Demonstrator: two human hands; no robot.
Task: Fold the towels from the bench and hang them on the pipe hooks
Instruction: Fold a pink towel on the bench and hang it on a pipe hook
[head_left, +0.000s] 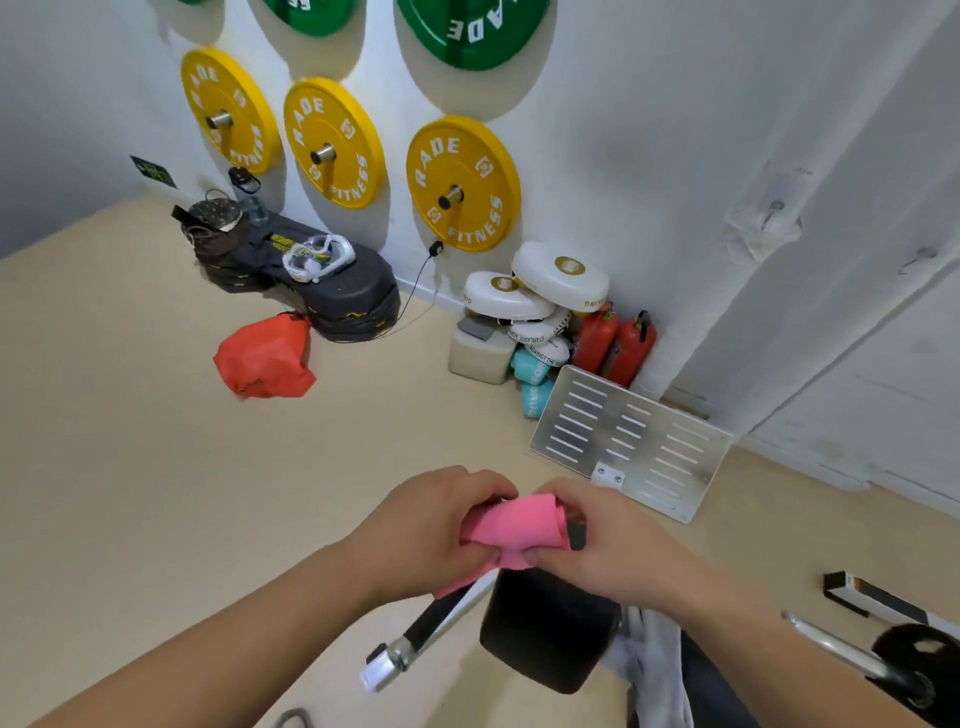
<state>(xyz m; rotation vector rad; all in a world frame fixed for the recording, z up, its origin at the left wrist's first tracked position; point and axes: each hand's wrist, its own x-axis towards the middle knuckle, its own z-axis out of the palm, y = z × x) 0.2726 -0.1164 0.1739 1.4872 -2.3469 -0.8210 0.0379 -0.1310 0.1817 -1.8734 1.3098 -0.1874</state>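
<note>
Pink towel (511, 527): small, bunched into compact folded wad, one tail hanging below. Held in air above black bench pad (545, 629). Left hand (431, 525) grips left end, right hand (613, 545) grips right end, fingers curled round cloth. White towel (660, 670) lies beside pad.

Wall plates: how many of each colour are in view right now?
Yellow plates: 3
Green plates: 3, all cut off by the top edge, one a mere sliver
Total: 6
</note>
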